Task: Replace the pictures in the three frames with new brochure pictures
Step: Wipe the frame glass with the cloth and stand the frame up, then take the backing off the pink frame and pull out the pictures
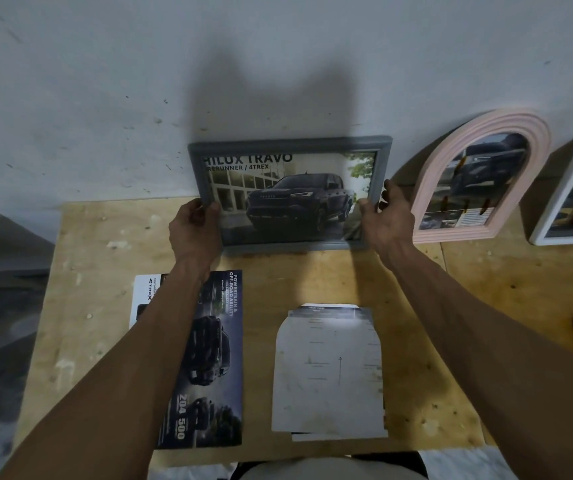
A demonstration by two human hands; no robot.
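Leftover brochure [209,362] lies below the grey frame [290,192]; both hands [196,226] [384,220] grip its sides. Pink frame [479,181] and white frame [571,192] to its right look filled, so probably nearly done.

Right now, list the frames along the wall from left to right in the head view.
Grey frame held at its sides by both hands, left hand and right hand → pink arched frame → white frame, cut off by the picture's edge.

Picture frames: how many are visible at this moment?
3: a grey frame against the wall, held by both hands; a pink arched frame leaning to its right; a white frame at the right edge, partly cut off.
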